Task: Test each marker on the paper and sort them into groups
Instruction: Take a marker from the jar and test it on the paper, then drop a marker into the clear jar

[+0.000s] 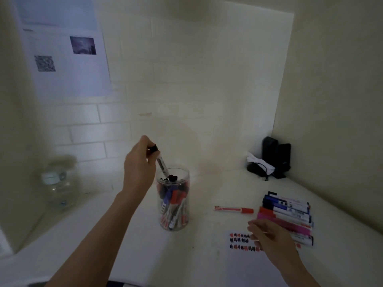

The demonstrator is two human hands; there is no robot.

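I've got the left hand (pixel 138 165) pinching a black-capped marker (pixel 160 162) near its top end, fingers curled round the cap, tip pointing down into the mouth of the clear jar (pixel 175 198). Marker sits tilted, lower end just inside the rim, among other caps. Can't tell whether it's going up or down. I judge the step as picking the next marker to test.

To do it well: lift straight along the marker's own tilt so the barrel doesn't drag the rim & tip the jar; jar looks light w/ nothing steadying it. Then carry toward 4 o'clock to the paper (pixel 251 264), uncap, short scribble below the existing rows.

Right hand (pixel 271 238) is loose, fingers relaxed & spread, holding nothing I can make out; it rests on the top edge of the paper over the red & dark test marks (pixel 240 242), fingertips next to the marker pile (pixel 288 216).

From the jar outward: a lone red marker (pixel 234 209) lies flat at 3 o'clock, apart from the pile, prob its own group. Pile of blue, red, pink ones lies beyond it, side by side. Jar holds plenty more, so task is approx early-to-mid. Blurry bottle (pixel 59 183) at 9 o'clock, dark objects (pixel 275 156) w/ white cloth in the corner at 2 o'clock.
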